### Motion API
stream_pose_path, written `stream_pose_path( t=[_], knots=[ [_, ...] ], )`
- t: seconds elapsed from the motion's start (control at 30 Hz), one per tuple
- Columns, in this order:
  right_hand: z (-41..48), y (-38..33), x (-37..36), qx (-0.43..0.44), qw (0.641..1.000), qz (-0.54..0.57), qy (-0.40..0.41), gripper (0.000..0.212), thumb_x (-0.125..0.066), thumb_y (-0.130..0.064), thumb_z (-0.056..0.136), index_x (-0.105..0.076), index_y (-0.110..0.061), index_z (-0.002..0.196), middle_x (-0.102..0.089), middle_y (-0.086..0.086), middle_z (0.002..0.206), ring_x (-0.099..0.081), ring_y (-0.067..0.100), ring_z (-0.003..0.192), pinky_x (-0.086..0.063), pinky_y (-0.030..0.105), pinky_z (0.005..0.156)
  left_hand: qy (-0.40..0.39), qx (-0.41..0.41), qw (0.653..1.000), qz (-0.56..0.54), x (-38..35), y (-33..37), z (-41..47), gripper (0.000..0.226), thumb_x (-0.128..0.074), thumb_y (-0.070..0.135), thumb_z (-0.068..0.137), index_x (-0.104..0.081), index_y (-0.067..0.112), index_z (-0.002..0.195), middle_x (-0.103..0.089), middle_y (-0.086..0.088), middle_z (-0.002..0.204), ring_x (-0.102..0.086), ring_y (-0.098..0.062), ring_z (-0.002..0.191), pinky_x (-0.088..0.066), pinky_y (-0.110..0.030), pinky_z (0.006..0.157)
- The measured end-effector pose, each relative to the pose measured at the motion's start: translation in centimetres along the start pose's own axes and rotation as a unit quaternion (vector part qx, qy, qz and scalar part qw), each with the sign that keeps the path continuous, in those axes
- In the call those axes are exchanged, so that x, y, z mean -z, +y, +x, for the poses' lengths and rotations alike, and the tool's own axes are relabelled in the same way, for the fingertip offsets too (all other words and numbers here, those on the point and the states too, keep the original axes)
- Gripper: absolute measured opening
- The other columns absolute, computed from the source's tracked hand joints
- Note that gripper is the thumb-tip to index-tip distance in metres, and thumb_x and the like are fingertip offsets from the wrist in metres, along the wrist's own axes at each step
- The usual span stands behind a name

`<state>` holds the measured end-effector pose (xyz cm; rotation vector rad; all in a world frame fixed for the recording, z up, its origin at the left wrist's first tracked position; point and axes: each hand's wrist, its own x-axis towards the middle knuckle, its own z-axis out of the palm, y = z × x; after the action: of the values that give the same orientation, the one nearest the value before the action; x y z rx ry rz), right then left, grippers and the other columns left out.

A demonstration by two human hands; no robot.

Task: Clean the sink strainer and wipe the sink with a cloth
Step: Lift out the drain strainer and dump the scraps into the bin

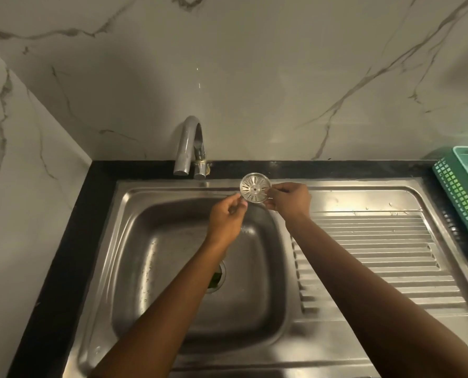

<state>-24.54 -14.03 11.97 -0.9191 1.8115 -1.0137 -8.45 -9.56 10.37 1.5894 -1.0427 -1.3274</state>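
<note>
- Sink strainer (pixel 255 188): a round, slotted metal disc held up on edge between the two hands, its face turned toward the camera. It is lifted out of the drain and sits above the back rim of the sink (pixel 134 241).
- Right hand (pixel 290 200): the fingers are curled, and the thumb and fingertips pinch the strainer's rim on the side nearest that hand.
- Left hand (pixel 227 214): the fingers are curled, with thumb and forefinger meeting at the strainer's lower rim on that hand's side. It appears to pinch the rim there, though the contact is small in the view.
- Step in hand: judged to be the strainer-cleaning stage, with the disc being inspected or picked clean. The wiping stage has not begun.
- Next move: probably to carry the disc under the faucet (pixel 192 148), which stands beyond and to the left of the left hand. That calls for one hand to keep a firm rim pinch while the other frees itself for the tap or for rubbing the slots.
- Hidden or unclear: the drain opening (pixel 218 276) lies behind the left wrist, toward the person, and is half covered by that forearm. A dark green bit shows in it that cannot be identified. No cloth is in view, no water stream can be made out, and dirt in the slots is too fine to tell.
- Cut off: a green basket (pixel 464 192) far to the right of the right hand runs past the frame edge.
</note>
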Motion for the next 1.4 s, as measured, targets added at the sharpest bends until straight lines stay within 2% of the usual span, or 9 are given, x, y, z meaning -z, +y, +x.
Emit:
stream_pose_path(
  t=[0.13, 0.27, 0.47, 0.63, 0.77, 0.93, 1.07, 1.27, 1.4],
  knots=[
    [2.7, -0.4, -0.7, -0.015, 1.000, -0.005, 0.015, 0.024, -0.080, -0.002, 0.082, -0.076, -0.021, 0.068, -0.077, 0.009, 0.067, -0.076, 0.023, 0.057, -0.066, 0.037, 0.062, -0.023, 0.014, 0.998, 0.051, -1.5, 1.3, 2.8, 0.055, -0.062, 0.020, 0.105, -0.049, 0.014, 0.158, -0.063, -0.007, 0.150, -0.061, -0.020, 0.135, -0.048, -0.040, 0.118],
    [5.0, -0.5, -1.5, -0.038, 0.999, -0.011, 0.013, 0.017, -0.076, 0.001, 0.087, -0.078, -0.013, 0.078, -0.071, -0.001, 0.056, -0.070, 0.009, 0.044, -0.056, 0.020, 0.045, -0.033, 0.030, 0.995, 0.087, -2.4, 1.9, 5.3, 0.050, -0.055, 0.008, 0.101, -0.057, 0.013, 0.151, -0.073, -0.014, 0.125, -0.069, -0.034, 0.119, -0.055, -0.052, 0.107],
    [7.0, -0.2, -2.4, -0.044, 0.999, -0.030, 0.008, 0.016, -0.073, 0.001, 0.089, -0.080, -0.007, 0.101, -0.067, -0.005, 0.067, -0.059, -0.009, 0.038, -0.042, 0.008, 0.036, -0.053, 0.062, 0.990, 0.114, -3.1, 2.4, 7.1, 0.066, -0.050, 0.006, 0.102, -0.034, 0.015, 0.165, -0.068, -0.018, 0.133, -0.065, -0.037, 0.125, -0.053, -0.050, 0.109],
    [7.5, 0.4, -2.7, -0.054, 0.998, -0.008, -0.010, 0.015, -0.074, -0.004, 0.091, -0.079, -0.006, 0.105, -0.073, 0.001, 0.072, -0.069, 0.006, 0.052, -0.053, 0.015, 0.048, -0.061, 0.073, 0.988, 0.119, -2.9, 2.0, 8.0, 0.067, -0.048, 0.007, 0.102, -0.032, 0.017, 0.166, -0.062, -0.020, 0.145, -0.062, -0.038, 0.131, -0.053, -0.051, 0.110],
    [7.2, 1.1, -2.5, -0.056, 0.998, 0.027, -0.018, 0.026, -0.076, -0.007, 0.091, -0.074, -0.004, 0.118, -0.074, 0.006, 0.078, -0.068, 0.017, 0.064, -0.057, 0.025, 0.058, -0.067, 0.058, 0.989, 0.116, -2.0, 2.1, 7.7, 0.062, -0.048, 0.004, 0.101, -0.040, 0.013, 0.161, -0.065, -0.012, 0.137, -0.065, -0.034, 0.124, -0.057, -0.050, 0.106],
    [4.6, 2.7, -1.3, 0.027, 0.999, -0.007, 0.023, 0.018, -0.074, -0.018, 0.090, -0.076, -0.015, 0.108, -0.077, -0.002, 0.080, -0.073, 0.010, 0.063, -0.062, 0.028, 0.063, -0.047, 0.020, 0.995, 0.090, 1.5, 1.6, 6.3, 0.045, -0.054, 0.010, 0.105, -0.056, 0.013, 0.149, -0.070, 0.002, 0.113, -0.068, -0.015, 0.091, -0.060, -0.027, 0.073],
    [-1.4, 5.3, -1.6, 0.111, 0.988, -0.094, -0.050, 0.016, -0.071, -0.022, 0.089, -0.075, -0.032, 0.101, -0.076, -0.019, 0.080, -0.071, -0.005, 0.073, -0.050, 0.006, 0.062, -0.064, 0.001, 0.988, 0.144, 5.6, -1.5, 2.8, 0.025, -0.064, 0.013, 0.103, -0.072, 0.017, 0.126, -0.073, -0.001, 0.108, -0.069, -0.020, 0.099, -0.058, -0.039, 0.092],
    [-7.4, 9.2, -6.0, 0.132, 0.918, -0.277, -0.250, 0.025, -0.065, -0.010, 0.093, -0.078, -0.017, 0.113, -0.077, 0.000, 0.112, -0.072, 0.014, 0.102, -0.053, 0.021, 0.090, -0.051, 0.060, 0.955, 0.286, 11.0, -8.8, -2.0, 0.025, -0.069, 0.011, 0.098, -0.077, 0.010, 0.122, -0.079, -0.008, 0.122, -0.073, -0.021, 0.112, -0.055, -0.031, 0.100],
    [-8.6, 11.0, -9.7, 0.134, 0.822, -0.410, -0.371, 0.023, -0.066, -0.019, 0.094, -0.073, -0.021, 0.116, -0.074, 0.003, 0.113, -0.069, 0.022, 0.103, -0.055, 0.031, 0.088, -0.070, 0.096, 0.929, 0.351, 11.8, -13.1, -3.1, 0.025, -0.076, 0.021, 0.094, -0.079, 0.013, 0.117, -0.079, -0.006, 0.116, -0.073, -0.023, 0.107, -0.057, -0.031, 0.090]
  ],
)
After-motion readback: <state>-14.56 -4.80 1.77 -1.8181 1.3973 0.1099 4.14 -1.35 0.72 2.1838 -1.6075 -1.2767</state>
